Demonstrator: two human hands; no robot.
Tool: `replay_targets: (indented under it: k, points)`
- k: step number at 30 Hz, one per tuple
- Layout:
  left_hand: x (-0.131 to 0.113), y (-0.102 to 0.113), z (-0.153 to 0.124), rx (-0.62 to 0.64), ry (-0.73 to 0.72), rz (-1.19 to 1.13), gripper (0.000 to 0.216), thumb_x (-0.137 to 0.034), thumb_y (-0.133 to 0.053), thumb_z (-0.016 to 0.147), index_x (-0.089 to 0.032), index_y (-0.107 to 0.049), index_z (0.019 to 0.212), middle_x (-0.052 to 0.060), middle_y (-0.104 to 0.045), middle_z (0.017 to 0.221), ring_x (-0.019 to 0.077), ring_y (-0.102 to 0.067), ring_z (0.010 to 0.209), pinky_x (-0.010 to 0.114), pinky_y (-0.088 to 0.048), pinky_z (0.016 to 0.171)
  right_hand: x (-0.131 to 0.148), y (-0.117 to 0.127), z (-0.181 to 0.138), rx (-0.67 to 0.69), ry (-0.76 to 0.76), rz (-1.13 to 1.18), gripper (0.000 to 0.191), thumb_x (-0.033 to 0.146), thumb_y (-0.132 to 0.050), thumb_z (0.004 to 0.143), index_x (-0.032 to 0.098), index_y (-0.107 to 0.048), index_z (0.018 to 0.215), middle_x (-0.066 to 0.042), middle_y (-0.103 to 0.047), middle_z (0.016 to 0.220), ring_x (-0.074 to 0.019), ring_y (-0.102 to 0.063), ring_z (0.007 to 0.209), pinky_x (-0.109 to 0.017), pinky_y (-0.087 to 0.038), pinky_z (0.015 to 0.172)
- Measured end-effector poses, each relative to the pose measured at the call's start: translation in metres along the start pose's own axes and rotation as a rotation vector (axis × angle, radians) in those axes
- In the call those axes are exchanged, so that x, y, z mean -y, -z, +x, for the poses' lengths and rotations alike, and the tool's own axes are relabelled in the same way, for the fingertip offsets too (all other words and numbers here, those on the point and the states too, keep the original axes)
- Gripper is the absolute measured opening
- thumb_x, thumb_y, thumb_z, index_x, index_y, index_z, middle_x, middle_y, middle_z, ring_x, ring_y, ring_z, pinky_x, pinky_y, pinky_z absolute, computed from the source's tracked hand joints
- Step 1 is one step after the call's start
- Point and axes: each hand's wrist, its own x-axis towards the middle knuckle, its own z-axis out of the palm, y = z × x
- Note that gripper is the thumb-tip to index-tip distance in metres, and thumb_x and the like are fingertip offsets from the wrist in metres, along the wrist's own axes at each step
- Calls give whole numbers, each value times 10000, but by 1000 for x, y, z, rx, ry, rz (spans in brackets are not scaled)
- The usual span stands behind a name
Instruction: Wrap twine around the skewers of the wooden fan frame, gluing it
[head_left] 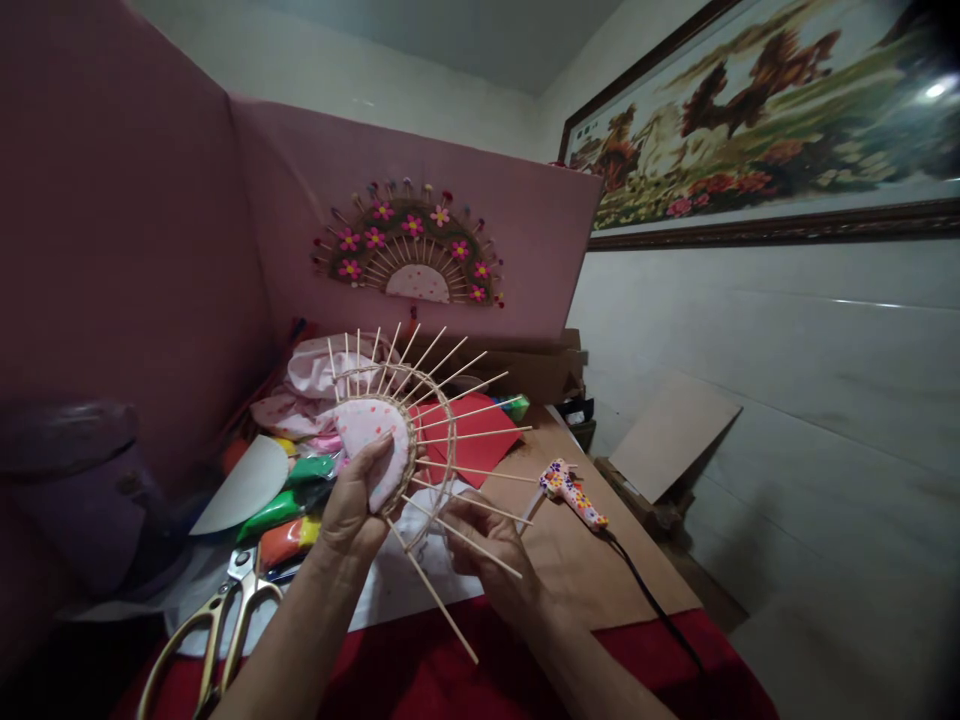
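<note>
My left hand (360, 500) grips a half-round base (371, 430) covered in pale dotted fabric, thumb on its face. Twine edges the base's curve, and thin wooden sticks (465, 405) fan out from it. Farther out, a ring of twine (452, 430) links the sticks. Among the lower sticks, my right hand (487, 545) has its fingers pinched together at this twine; its fingertips are partly hidden. A finished-looking fan (412, 232) with pink flowers is on the pink panel behind.
Gold-handled scissors (221, 620) lie at lower left, near colourful clay packets (274, 515) and a pale half-disc (244, 485). A patterned glue gun (574, 495) rests on brown cardboard (600, 575) at right, its black cord trailing forward. Red paper (480, 435) lies behind the sticks.
</note>
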Motion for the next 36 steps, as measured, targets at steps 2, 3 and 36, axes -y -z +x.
replay_targets:
  k: [2, 3, 36]
  points:
    - [1, -1, 0, -22, 2, -9, 151, -113, -476, 806, -83, -621, 779, 94, -678, 558, 187, -645, 474, 256, -525, 425, -4, 2, 2, 0, 68, -57, 154, 322, -670, 731, 186, -609, 769, 61, -406, 571, -39, -283, 455, -172, -240, 413]
    - [1, -1, 0, -30, 8, -13, 146, -115, -479, 807, -83, -619, 782, 91, -678, 557, 185, -643, 470, 255, -526, 423, -6, 3, 3, 4, 105, -88, 144, 317, -672, 728, 186, -618, 756, 54, -426, 587, -42, -292, 468, -175, -253, 424]
    - [4, 3, 4, 6, 42, -37, 120, -104, -504, 784, -78, -621, 777, 101, -690, 590, 184, -648, 488, 266, -545, 457, -3, 7, -22, -1, 445, -820, 413, 99, -465, 840, 271, -560, 1204, -64, -680, 980, -198, -630, 823, -319, -483, 750]
